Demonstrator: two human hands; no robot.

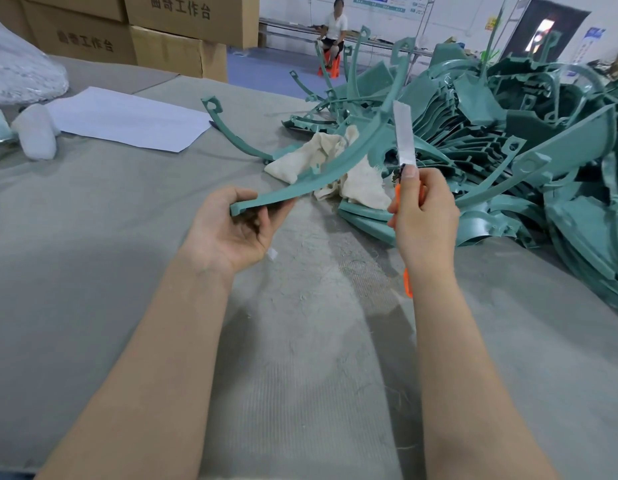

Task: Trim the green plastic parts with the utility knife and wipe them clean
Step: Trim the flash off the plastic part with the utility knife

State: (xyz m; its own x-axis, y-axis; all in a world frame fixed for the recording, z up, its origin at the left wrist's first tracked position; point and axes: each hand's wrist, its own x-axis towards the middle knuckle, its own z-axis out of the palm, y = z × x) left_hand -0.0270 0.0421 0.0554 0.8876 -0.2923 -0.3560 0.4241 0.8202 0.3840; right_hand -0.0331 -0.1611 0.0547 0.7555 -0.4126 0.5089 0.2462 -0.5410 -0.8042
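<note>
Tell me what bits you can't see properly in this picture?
Head view only.
Knife handle: mostly hidden inside the right grip.
Cloth: partly behind the held green part.
Pile of green parts: cut off by the right edge.
Boxes: cut off by the top edge.

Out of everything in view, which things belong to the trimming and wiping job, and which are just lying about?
Job: curved green plastic strip, held by left hand; orange-handled utility knife, gripped by right hand; cream cloth rag; pile of green plastic parts.
Lying about: white paper sheet; brown cardboard boxes.
</note>
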